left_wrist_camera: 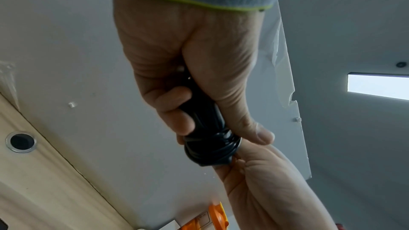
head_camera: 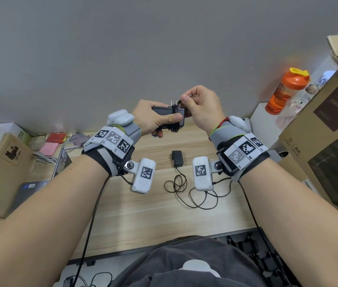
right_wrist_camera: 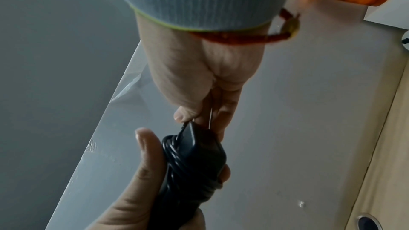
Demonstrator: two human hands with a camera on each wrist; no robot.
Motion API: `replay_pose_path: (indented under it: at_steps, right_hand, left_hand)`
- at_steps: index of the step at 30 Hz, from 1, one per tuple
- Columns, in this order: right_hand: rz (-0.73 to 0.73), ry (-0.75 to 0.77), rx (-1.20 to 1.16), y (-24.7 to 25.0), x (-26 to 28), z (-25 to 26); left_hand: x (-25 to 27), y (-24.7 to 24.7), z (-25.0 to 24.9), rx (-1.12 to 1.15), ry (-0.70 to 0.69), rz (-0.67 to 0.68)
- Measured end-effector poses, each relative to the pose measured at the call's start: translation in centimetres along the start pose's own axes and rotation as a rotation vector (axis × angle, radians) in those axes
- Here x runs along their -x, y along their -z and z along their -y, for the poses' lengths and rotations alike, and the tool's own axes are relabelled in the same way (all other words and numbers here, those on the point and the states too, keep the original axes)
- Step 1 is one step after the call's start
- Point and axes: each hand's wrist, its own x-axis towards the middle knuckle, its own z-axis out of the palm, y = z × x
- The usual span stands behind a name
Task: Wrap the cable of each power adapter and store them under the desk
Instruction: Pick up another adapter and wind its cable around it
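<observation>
The left hand (head_camera: 155, 119) grips the black power adapter (head_camera: 165, 112) above the desk's (head_camera: 135, 206) far edge, long axis left-right; the right hand (head_camera: 202, 107) pinches the cable end (head_camera: 178, 105) at its right, wrapped end; a second adapter (head_camera: 177, 158) lies unwrapped on the desk below.

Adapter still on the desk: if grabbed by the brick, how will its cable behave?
Likely floppy: the cable lies in loose, thin loops, so it should trail and dangle. The adapter looks small and boxy, probably light and unlikely to roll.

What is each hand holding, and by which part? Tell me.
Left hand grips the black power adapter round its body, thumb over the wound cable. Right hand pinches the cable's free end beside the prongs.
</observation>
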Motion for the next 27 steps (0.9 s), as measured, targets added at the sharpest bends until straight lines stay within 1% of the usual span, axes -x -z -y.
replay_pose_path:
  at_steps: [6,9,12,16,20,23,27]
  right_hand:
    - [-0.033,-0.028,0.091,-0.1,-0.2,-0.4]
    - [-0.02,-0.067,0.054,-0.3,-0.3,-0.8]
    - [0.037,-0.103,-0.063,-0.4,-0.3,-1.5]
    - [0.098,-0.256,-0.206,-0.4,0.2,-2.3]
    - [0.064,-0.402,-0.281,-0.2,0.7,-3.6]
    - [0.04,-0.487,-0.22,0.5,1.5,-5.9]
    - [0.01,-0.589,-0.247,1.5,3.5,-8.8]
  left_hand:
    - [-0.6,-0.2,0.1,-0.081,0.014,0.034]
    - [-1.0,-0.2,0.5,-0.131,0.028,0.039]
    - [-1.4,-0.3,0.9,-0.148,0.043,0.04]
    - [-2.2,-1.2,1.9,-0.139,0.061,0.023]
    - [-3.0,-2.2,3.1,-0.108,0.063,0.033]
    - [-3.9,-4.0,5.0,-0.103,0.095,0.106]
    - [-5.0,-6.9,7.9,-0.047,0.169,0.203]
